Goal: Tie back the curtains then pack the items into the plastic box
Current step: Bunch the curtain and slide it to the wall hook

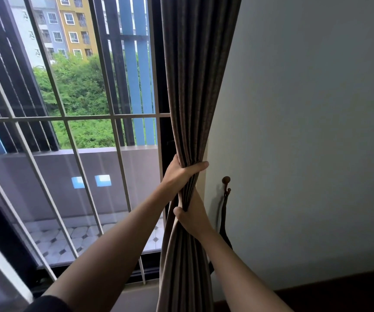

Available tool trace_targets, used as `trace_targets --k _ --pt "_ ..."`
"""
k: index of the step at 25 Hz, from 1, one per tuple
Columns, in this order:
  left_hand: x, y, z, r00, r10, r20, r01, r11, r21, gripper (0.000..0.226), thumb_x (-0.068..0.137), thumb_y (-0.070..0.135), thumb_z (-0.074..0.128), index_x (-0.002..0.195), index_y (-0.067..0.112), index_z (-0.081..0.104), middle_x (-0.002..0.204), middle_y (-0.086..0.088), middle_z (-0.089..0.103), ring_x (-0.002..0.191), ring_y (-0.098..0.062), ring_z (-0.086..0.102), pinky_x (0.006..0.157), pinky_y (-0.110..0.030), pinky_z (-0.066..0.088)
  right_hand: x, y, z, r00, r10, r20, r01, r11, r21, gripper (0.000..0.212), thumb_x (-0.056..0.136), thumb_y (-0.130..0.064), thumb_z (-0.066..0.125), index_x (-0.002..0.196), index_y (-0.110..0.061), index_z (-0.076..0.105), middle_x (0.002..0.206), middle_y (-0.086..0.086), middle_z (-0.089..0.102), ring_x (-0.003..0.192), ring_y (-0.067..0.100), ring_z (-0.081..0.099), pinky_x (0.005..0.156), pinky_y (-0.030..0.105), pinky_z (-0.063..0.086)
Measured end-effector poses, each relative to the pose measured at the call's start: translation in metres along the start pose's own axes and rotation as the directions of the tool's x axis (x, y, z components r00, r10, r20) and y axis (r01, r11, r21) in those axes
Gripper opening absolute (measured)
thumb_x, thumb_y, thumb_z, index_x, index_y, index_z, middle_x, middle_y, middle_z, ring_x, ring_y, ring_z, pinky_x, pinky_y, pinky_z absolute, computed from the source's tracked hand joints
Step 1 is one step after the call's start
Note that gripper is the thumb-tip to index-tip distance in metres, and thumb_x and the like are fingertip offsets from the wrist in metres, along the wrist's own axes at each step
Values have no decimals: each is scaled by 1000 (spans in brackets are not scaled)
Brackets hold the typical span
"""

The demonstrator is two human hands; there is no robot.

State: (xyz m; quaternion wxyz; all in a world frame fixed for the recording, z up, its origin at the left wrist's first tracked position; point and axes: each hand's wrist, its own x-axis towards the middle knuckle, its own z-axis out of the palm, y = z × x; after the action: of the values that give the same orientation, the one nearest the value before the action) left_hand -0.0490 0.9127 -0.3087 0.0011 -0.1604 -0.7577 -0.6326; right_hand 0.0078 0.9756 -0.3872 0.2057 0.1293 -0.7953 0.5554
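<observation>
A: Head view: where is the curtain [192, 86] hanging?

B: Centre frame, beside the window [80, 97]. The left hand [177, 174] and, just below it, the right hand [192, 212] are both clamping its gathered folds.

A: Handling?

B: Probably soft, pliable and light. Grip at the bunched waist, near the wall hook [226, 180] right of centre.

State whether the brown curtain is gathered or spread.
Gathered. The left hand and right hand grip the curtain bunched into one narrow bundle.

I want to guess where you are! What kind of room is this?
Probably a room in a flat: a barred window looks onto a tiled balcony and apartment blocks, and a long curtain hangs beside it.
</observation>
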Motion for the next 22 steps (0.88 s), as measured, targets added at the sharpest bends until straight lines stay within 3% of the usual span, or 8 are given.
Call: trace_targets --k 4,7,9,12,14,16,19,22 --pt "-5 4 3 982 -18 -189 -13 987 -159 29 64 29 78 90 19 67 85 -2 70 82 -23 67 76 -36 56 -13 2 2 1000 18 13 -19 999 39 62 88 -40 54 141 -14 34 127 3 56 117 10 53 95 17 43" --pt "-5 5 3 963 -35 -268 -19 981 -194 21 73 17 77 92 17 67 84 -2 70 80 -23 67 73 -34 56 -19 1 -6 998 35 49 -39 995 91 63 87 -11 53 144 -20 29 127 -4 57 116 2 53 94 13 43" --pt "-6 6 5 956 -9 -295 -46 983 -180 19 74 16 76 90 20 67 83 2 69 79 -17 67 73 -31 56 -23 7 -14 995 45 91 -67 963 260 70 78 2 49 144 -15 30 124 -4 57 116 5 54 96 18 44" --pt "-7 6 7 953 18 -304 -71 984 -166 17 75 16 75 84 26 64 81 7 67 75 -11 65 67 -23 53 -24 28 -25 967 216 -138 -151 915 375 50 79 1 49 125 -19 49 120 -8 57 118 11 53 100 28 45" --pt "-5 5 6 953 24 -301 -78 982 -170 17 75 16 75 87 24 65 83 5 68 77 -13 66 69 -26 55 -21 54 -33 856 363 -367 -318 931 180 33 83 0 54 112 -15 53 110 -3 57 112 19 55 95 32 46" --pt "-1 4 5 952 24 -305 -80 982 -172 18 74 16 75 84 27 65 84 5 69 79 -14 67 75 -32 57 -15 87 -45 754 476 -453 -521 853 29 24 83 -8 57 107 -9 54 110 9 55 109 29 54 87 34 45" --pt "3 1 6 946 18 -323 -77 982 -170 19 70 21 76 80 30 63 84 8 68 81 -13 67 79 -34 57 -2 139 -56 679 656 -330 -734 618 -282 33 89 -32 49 112 -14 64 136 16 46 127 34 39 100 40 40" --pt "4 -1 6 948 26 -318 -84 982 -172 19 65 27 74 79 31 63 84 9 69 81 -12 67 77 -33 57 11 162 -52 613 780 -130 -730 495 -470 43 91 -38 42 130 -26 54 152 12 29 141 35 16 113 46 21"
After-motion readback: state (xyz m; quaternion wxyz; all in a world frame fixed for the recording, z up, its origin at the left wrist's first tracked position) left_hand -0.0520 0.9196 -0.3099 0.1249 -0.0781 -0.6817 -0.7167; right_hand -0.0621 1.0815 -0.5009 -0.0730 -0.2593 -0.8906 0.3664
